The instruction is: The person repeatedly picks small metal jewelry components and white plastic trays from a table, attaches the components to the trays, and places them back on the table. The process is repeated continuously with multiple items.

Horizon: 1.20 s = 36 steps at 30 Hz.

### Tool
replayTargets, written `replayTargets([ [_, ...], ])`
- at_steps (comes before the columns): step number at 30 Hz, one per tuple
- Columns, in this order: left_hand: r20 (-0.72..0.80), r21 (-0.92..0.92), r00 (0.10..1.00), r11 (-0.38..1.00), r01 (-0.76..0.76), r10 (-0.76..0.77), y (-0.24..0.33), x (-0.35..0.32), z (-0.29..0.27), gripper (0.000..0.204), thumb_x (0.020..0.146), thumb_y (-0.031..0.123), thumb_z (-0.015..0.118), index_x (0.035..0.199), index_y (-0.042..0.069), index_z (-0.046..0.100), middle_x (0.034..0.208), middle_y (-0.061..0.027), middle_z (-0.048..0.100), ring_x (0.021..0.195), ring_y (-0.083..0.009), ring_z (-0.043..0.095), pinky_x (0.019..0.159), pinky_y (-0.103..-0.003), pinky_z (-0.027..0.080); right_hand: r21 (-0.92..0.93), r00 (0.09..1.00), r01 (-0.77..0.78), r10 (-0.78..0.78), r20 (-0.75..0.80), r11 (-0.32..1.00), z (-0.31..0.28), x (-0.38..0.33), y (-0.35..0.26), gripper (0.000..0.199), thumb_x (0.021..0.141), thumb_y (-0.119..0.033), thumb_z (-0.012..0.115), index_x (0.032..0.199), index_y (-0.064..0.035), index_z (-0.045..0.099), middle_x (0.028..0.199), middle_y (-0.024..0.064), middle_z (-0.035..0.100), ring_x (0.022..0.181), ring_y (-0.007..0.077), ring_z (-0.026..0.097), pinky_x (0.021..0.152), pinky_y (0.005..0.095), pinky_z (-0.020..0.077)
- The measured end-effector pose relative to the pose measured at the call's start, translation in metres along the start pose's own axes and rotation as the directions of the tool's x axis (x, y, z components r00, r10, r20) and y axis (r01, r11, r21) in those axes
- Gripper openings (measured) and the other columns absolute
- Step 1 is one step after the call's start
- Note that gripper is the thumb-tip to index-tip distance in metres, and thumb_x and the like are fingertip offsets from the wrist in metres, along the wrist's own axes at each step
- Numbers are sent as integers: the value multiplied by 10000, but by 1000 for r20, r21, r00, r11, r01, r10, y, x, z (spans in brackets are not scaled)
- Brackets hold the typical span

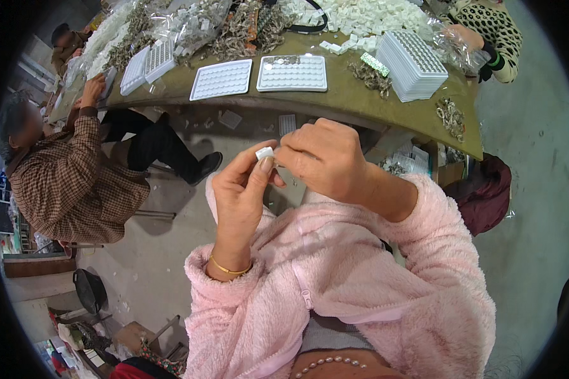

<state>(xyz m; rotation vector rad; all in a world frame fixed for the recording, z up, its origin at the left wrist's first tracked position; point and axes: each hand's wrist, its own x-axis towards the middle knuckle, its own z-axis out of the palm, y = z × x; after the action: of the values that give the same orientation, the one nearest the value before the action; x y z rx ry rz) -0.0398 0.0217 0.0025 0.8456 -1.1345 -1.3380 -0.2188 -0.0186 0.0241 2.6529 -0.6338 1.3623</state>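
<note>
Between thumb and forefinger, my left hand (pixel 239 192) pinches a small white square piece (pixel 264 153), held up in front of the table edge. My right hand (pixel 325 158) is closed right beside it, its fingertips pressed together at the piece's right side. Whatever those fingertips grip is too small or too hidden to make out. Beyond my hands, a white tray (pixel 292 82) with round hollows lies on the table, several small greyish items along its far row. Left of it rests a second white tray (pixel 221 90), its hollows bare.
On the brown-covered table (pixel 348 104) are a tall tray stack (pixel 413 66), a heap of white pieces (pixel 360 16) and tangled greyish bundles (pixel 250 28). One person (pixel 76 170) sits at the left; another person's patterned sleeve (pixel 487 35) is at the far right. A dark red garment (pixel 483 192) hangs below the table.
</note>
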Motion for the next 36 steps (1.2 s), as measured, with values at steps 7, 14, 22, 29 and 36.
replayTargets([
  [7, 25, 51, 1000, 999, -18, 17, 2, 2, 6, 243, 994, 62, 538, 1183, -70, 614, 950, -64, 662, 771, -99, 606, 706, -229, 491, 176, 986, -73, 98, -134, 982, 15, 0, 12, 158, 649, -71, 691, 786, -57, 613, 748, 40, 588, 631, 207, 574, 556, 310, 425],
  [14, -34, 71, 998, 996, -46, 49, 4, 2, 10, 222, 956, 30, 579, 1148, -66, 636, 916, -55, 673, 732, -79, 604, 672, -222, 505, -43, 998, 61, -61, 15, 997, 5, 6, 10, 112, 674, -96, 652, 764, -46, 607, 734, 48, 567, 616, 220, 538, 562, 321, 419],
  [22, -175, 403, 928, 884, -237, 328, -20, 1, 18, 216, 866, -57, 615, 1074, -26, 667, 729, 27, 574, 612, -27, 452, 517, -191, 363, -231, 983, 181, -180, 24, 956, 9, 2, -7, 126, 610, -138, 635, 650, -36, 571, 684, 76, 500, 619, 215, 496, 568, 343, 377],
  [29, -198, 592, 867, 761, -266, 457, -55, 8, 27, 269, 767, -62, 673, 1034, -26, 670, 683, 11, 525, 606, -52, 444, 521, -217, 383, -200, 979, 181, -157, 132, 963, 9, -19, 9, 152, 593, -167, 631, 656, -42, 569, 691, 79, 507, 639, 220, 503, 597, 343, 372],
  [36, 12, 88, 996, 992, 91, -92, -74, 39, 26, 209, 934, 48, 613, 1111, -56, 646, 855, -64, 686, 658, -84, 562, 622, -225, 486, -115, 981, -48, 68, 184, 992, 3, -51, 52, 116, 693, -156, 640, 749, -75, 578, 727, 66, 539, 640, 249, 517, 612, 352, 400],
])
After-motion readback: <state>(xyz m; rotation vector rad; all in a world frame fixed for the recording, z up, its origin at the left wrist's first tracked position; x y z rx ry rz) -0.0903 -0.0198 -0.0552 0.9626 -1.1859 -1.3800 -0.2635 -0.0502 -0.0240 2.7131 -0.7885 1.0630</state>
